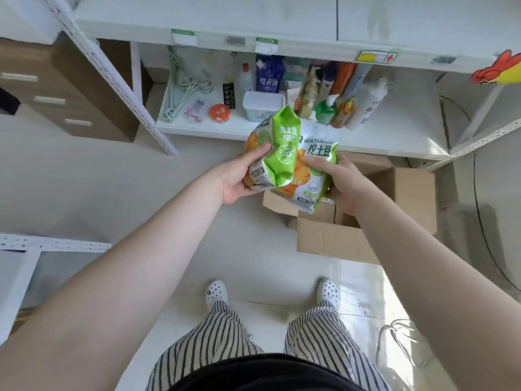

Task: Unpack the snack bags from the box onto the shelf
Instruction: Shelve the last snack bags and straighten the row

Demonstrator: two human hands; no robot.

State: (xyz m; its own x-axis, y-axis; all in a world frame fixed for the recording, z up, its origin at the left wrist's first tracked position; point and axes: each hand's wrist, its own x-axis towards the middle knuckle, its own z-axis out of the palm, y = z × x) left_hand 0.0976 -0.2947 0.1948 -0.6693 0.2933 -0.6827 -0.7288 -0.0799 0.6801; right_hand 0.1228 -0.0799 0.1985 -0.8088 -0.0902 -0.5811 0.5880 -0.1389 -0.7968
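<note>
Two green, white and orange snack bags are held up in front of the shelf. My left hand (239, 179) grips the left snack bag (277, 153), thumb on its front. My right hand (338, 179) grips the right snack bag (315, 153), thumb across its front, fingers behind. The bags overlap, the left one in front. Below and behind them an open cardboard box (338, 238) stands on the floor; its inside is mostly hidden by the bags and my right arm. The white shelf (394, 136) lies just beyond the bags.
The lower shelf board holds bottles (363, 105), a white lidded tub (263, 105), an orange tin (219, 112) and hangers (180, 91). An upper shelf edge (282, 38) overhangs it. A brown drawer unit (64, 91) stands at left, a white rack (28, 249) at my near left.
</note>
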